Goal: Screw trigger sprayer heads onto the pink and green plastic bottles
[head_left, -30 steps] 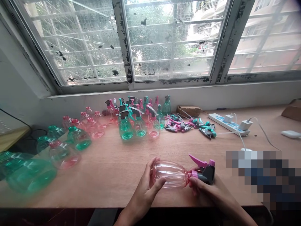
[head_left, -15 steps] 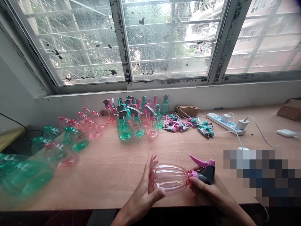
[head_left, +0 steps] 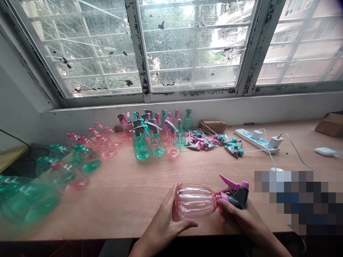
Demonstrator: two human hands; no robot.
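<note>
At the far left of the long wooden tabletop [head_left: 125,189], uncapped clear green plastic bottles [head_left: 29,201] are being kept on their sides, blurred at the edge of the view. Just right of them and farther back, uncapped clear pink plastic bottles [head_left: 103,146] are being stored in a loose group. Toward the middle, below the window, a cluster of upright finished green and pink spray bottles [head_left: 157,141] is being kept, and a pile of loose pink and teal trigger heads [head_left: 211,142] is lying just to its right.

At the near edge, a clear pink plastic spray bottle [head_left: 197,200] is being held on its side just above the tabletop. Its base is being cupped by the left hand [head_left: 164,219], with the fingers curled over it and the thumb pressed along the underside. Its neck is being gripped by the closed fingers of the right hand [head_left: 237,216], just under the grey and pink trigger head [head_left: 238,194], which is pointing right.

Far right, a white power strip [head_left: 254,137] is lying with chargers plugged in.
</note>
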